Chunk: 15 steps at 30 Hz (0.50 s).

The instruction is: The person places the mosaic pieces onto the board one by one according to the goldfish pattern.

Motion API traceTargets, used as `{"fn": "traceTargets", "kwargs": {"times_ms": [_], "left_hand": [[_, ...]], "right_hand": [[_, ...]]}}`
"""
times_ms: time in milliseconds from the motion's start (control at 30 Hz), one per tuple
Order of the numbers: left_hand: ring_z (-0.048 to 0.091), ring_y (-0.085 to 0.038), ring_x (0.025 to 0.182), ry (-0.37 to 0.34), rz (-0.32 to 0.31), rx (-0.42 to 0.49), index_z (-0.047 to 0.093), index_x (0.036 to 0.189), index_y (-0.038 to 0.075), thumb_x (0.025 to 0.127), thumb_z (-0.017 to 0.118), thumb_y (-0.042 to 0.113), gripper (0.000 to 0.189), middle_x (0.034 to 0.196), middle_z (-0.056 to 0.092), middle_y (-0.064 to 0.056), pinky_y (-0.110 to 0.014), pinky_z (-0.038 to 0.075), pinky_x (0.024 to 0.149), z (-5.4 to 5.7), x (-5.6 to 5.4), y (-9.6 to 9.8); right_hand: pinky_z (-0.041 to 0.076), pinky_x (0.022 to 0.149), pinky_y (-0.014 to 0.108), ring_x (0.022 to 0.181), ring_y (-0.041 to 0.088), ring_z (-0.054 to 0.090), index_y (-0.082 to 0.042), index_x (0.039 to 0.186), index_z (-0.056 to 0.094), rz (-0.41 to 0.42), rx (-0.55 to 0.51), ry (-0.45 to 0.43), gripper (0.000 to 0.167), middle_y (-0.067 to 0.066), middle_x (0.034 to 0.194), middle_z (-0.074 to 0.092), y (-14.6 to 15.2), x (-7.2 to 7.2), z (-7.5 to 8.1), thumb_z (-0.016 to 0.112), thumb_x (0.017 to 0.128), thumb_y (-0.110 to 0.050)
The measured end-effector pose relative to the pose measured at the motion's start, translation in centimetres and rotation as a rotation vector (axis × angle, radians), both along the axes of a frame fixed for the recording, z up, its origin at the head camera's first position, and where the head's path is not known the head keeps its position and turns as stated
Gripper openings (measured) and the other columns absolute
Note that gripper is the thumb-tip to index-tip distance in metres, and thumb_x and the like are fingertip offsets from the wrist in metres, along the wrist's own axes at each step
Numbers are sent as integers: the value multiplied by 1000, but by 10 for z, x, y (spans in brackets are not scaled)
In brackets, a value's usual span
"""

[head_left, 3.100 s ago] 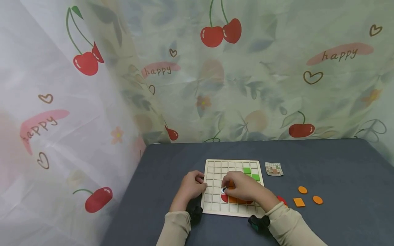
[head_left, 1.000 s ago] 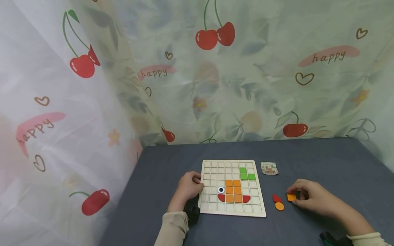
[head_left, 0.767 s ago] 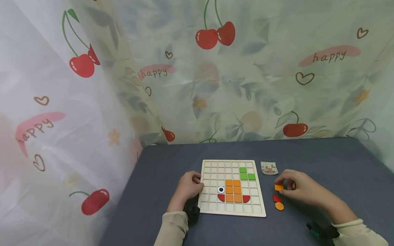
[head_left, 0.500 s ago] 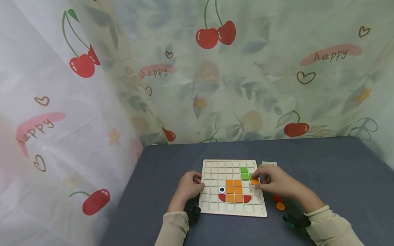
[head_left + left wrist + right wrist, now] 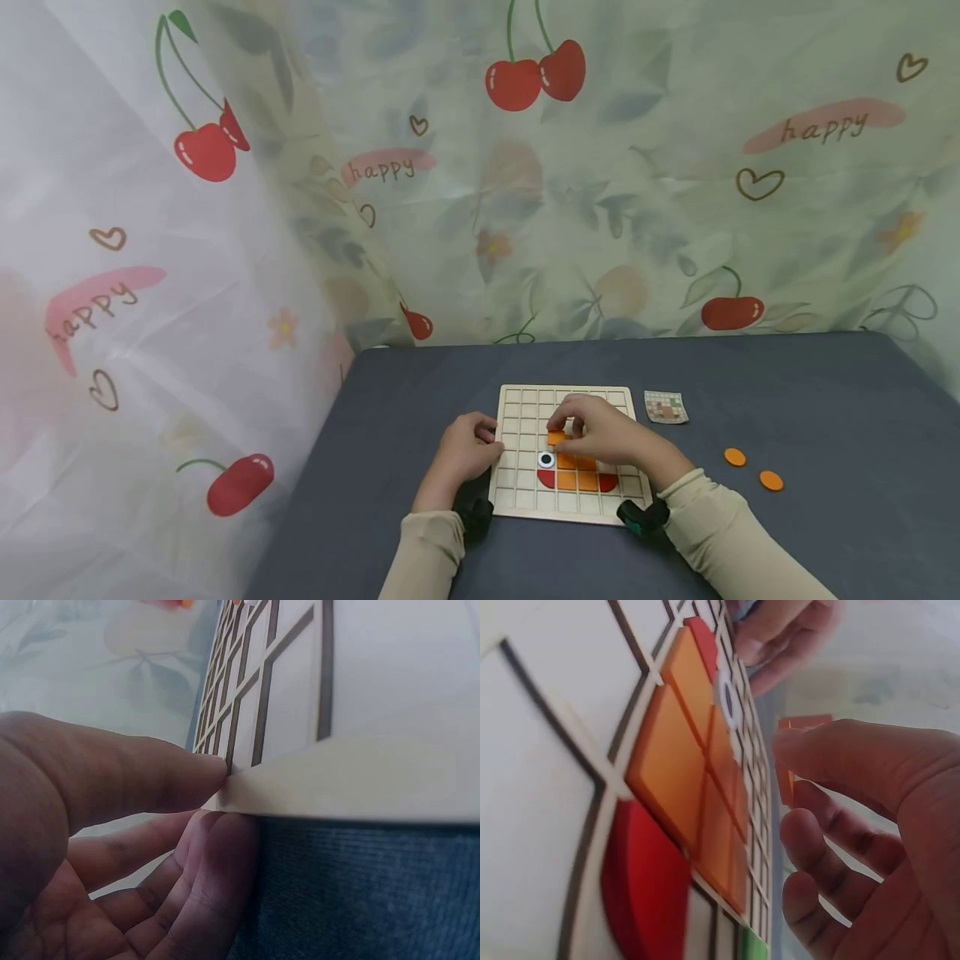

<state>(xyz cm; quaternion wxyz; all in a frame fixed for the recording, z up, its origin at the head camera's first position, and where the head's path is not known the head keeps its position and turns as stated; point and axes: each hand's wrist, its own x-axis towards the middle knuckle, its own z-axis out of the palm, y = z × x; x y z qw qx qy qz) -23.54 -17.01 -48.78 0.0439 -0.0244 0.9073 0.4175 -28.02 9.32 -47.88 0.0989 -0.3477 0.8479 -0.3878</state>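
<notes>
My left hand (image 5: 465,448) pinches the left edge of a wooden grid board (image 5: 517,502), thumb on top and fingers below, as the left wrist view shows. Over the board's middle, my right hand (image 5: 606,432) pinches an orange square tile (image 5: 556,437) between thumb and fingers; in the right wrist view this tile (image 5: 786,784) is apart from the grid. Just below it lies a round eye tile (image 5: 546,459). Orange square tiles (image 5: 577,481) form a block, with a red quarter-round tile (image 5: 546,478) on its left and another (image 5: 608,482) on its right. The right hand hides the green tiles in the head view.
A small picture card (image 5: 666,407) lies right of the board. Two orange round tiles (image 5: 735,457) rest on the dark tabletop (image 5: 825,400) farther right. A printed curtain (image 5: 450,250) hangs behind and to the left.
From the right side of the table, my right hand has carried the orange square tile left over the board. The eye tile was released on the grid earlier. My left hand keeps its place.
</notes>
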Motion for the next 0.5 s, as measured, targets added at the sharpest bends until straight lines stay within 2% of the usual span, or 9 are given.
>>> {"fn": "traceTargets", "kwargs": {"times_ms": [233,500], "left_hand": [[63,-19,84,7,-1,-3,72,120,1,90,79,10,32,96,67,-8,-35,55,73,-2,0,1],[63,-18,84,-3,9,0,72,121,1,90,79,10,33,96,67,-8,-35,55,73,0,-1,1]], "right_hand": [[52,72,27,75,12,57,-14,110,79,-8,21,-3,17,-1,106,71,-12,-5,-9,83,93,-16],[50,71,28,74,13,55,-16,109,79,-31,47,11,14,1,108,72,-14,-7,-7,79,95,-12]]}}
